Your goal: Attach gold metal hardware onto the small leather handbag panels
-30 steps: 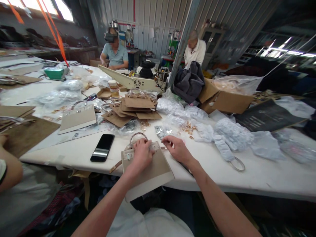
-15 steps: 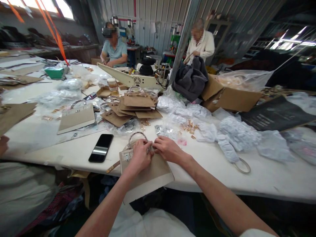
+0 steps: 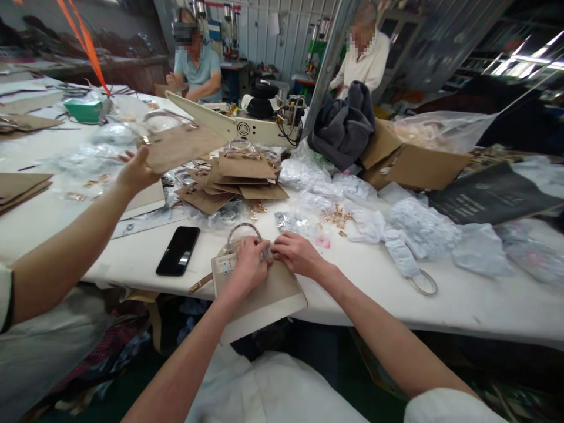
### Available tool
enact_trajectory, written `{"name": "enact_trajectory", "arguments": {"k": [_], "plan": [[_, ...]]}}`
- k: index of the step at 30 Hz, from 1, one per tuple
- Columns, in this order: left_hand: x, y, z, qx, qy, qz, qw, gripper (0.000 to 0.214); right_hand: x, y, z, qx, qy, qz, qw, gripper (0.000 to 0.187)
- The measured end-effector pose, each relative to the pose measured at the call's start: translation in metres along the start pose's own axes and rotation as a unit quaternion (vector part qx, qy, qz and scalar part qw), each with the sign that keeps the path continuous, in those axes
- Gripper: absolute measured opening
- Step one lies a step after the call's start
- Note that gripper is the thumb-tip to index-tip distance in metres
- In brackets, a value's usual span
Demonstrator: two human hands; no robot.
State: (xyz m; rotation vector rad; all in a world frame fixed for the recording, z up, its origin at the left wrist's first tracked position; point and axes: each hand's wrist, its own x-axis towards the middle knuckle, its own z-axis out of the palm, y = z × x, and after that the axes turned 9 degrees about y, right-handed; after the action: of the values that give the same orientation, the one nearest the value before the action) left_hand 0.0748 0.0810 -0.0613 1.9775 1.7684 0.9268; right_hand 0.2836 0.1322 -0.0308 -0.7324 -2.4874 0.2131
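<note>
A taupe handbag panel (image 3: pixel 275 292) with a pale lower band lies tilted at the table's front edge, partly overhanging it. Its curved handle (image 3: pixel 242 228) stands up behind my fingers, and a brown strap end (image 3: pixel 201 284) sticks out at the left. My left hand (image 3: pixel 252 262) rests on the panel, fingers closed on its upper part by the handle. Close beside it, my right hand (image 3: pixel 296 252) pinches at the same top edge. Whatever small part lies between the fingertips is hidden. Metal fittings (image 3: pixel 226 266) show at the panel's upper left.
A phone (image 3: pixel 178 251) lies to the left. Stacked brown panels (image 3: pixel 247 166), gold-coloured fittings (image 3: pixel 338 216) and plastic bags (image 3: pixel 420 232) cover the table beyond. From the left, a co-worker's hand (image 3: pixel 137 171) holds another panel (image 3: pixel 183 144). Two people work behind a cream machine (image 3: pixel 259 132).
The co-worker's arm at the left has reached in, holding a panel raised above the table. My hands stay at the handbag panel's top edge; the view has tipped slightly downward.
</note>
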Motion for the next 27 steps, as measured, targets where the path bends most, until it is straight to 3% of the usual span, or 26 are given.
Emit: {"name": "enact_trajectory", "arguments": {"k": [4,7,10,17,27], "plan": [[0.000,-0.003,0.003,-0.009,0.007,-0.002,1.000,0.046,-0.004,0.001,0.000,0.105,0.051,0.080,0.990,0.020],[-0.001,-0.003,0.002,-0.015,0.007,-0.002,1.000,0.047,-0.007,-0.004,0.002,0.223,0.099,0.192,0.951,0.028],[-0.002,0.000,-0.001,-0.015,0.005,-0.006,1.000,0.045,-0.008,-0.011,0.006,0.263,0.107,0.267,0.921,0.028],[-0.003,0.003,-0.004,-0.012,0.003,-0.010,1.000,0.046,0.001,-0.017,0.007,0.204,0.114,0.211,0.949,0.018],[-0.004,0.002,-0.004,-0.020,0.004,-0.010,1.000,0.044,0.003,-0.015,0.009,0.180,0.087,0.206,0.958,0.021]]}}
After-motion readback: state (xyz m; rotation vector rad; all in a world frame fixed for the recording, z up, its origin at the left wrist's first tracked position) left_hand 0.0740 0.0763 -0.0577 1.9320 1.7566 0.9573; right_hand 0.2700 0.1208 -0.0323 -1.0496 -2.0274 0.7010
